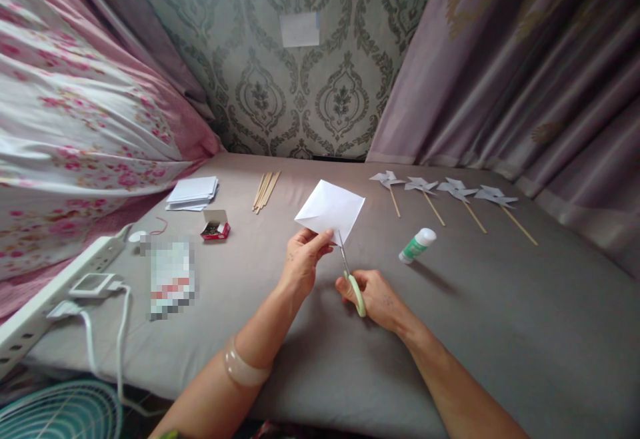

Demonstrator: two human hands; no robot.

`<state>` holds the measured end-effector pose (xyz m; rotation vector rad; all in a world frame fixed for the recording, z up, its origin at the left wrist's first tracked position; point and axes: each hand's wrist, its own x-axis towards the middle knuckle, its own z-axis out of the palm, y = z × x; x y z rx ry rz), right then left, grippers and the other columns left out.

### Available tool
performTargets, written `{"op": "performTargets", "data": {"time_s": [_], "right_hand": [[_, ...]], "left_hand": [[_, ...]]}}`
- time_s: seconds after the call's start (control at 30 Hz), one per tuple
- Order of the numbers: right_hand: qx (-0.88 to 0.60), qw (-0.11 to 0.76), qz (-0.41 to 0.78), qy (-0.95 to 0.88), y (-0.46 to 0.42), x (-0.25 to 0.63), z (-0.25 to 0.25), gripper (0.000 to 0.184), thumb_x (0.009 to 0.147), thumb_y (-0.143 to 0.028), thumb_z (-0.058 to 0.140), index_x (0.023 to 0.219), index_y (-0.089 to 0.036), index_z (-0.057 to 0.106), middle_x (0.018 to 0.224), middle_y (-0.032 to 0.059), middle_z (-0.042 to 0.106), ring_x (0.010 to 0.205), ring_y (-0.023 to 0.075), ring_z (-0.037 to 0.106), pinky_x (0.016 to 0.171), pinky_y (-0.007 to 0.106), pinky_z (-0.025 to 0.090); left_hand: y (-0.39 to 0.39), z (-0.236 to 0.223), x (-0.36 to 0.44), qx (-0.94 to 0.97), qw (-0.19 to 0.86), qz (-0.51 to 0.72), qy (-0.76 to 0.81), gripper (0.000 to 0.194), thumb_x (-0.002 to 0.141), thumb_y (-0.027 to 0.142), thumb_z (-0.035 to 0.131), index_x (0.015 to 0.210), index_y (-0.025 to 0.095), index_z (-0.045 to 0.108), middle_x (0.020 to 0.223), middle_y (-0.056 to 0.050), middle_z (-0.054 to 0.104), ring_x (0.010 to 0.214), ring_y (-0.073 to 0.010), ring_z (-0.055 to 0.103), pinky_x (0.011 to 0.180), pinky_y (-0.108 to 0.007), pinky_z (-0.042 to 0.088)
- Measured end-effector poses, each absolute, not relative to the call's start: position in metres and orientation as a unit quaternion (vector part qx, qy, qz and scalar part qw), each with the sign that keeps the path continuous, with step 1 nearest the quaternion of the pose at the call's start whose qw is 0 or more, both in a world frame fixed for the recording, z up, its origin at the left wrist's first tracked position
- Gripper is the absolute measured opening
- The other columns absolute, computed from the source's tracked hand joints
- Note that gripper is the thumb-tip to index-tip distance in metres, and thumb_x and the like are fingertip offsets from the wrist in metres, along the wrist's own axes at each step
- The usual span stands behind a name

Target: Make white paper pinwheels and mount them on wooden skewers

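Observation:
A square of white paper (333,206) with crease lines is held up in front of me, one corner pointing down. My left hand (303,258) pinches its lower left edge between thumb and fingers. In my right hand (374,298) is a pair of scissors (357,296) with pale green handles. The blades are at the paper's lower corner, close to the left thumb. To the right of the scissors, a glue stick (418,246) with a white cap and green label stands tilted in the view. Several finished paper pinwheels (456,189) on wooden sticks lie in a row at the back right.
Stacked white paper (192,194), a bundle of wooden sticks (267,191) and an open small red box (215,227) lie at the left. Nearer are a blurred-out packet (173,276) and a white power strip (60,299) with cables. A blue fan (60,412) is below the edge.

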<state>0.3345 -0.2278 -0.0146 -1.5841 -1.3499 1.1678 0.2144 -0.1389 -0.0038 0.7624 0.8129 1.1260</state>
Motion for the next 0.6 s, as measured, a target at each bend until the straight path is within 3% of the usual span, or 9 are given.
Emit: {"op": "performTargets", "data": {"time_s": [0.6], "right_hand": [[-0.621, 0.396, 0.453, -0.503, -0.2264, 0.3364, -0.0174, 0.051, 0.068, -0.064, 0.062, 0.055, -0.015, 0.059, 0.049, -0.0003, 0.053, 0.043, 0.0082, 0.04, 0.042, 0.021, 0.03]], "left_hand": [[-0.1416, -0.0072, 0.2162, 0.35, 0.709, 0.504, 0.347, 0.03, 0.055, 0.029, 0.082, 0.078, 0.015, 0.068, 0.075, -0.002, 0.069, 0.062, -0.0095, 0.059, 0.061, -0.023, 0.045]]}}
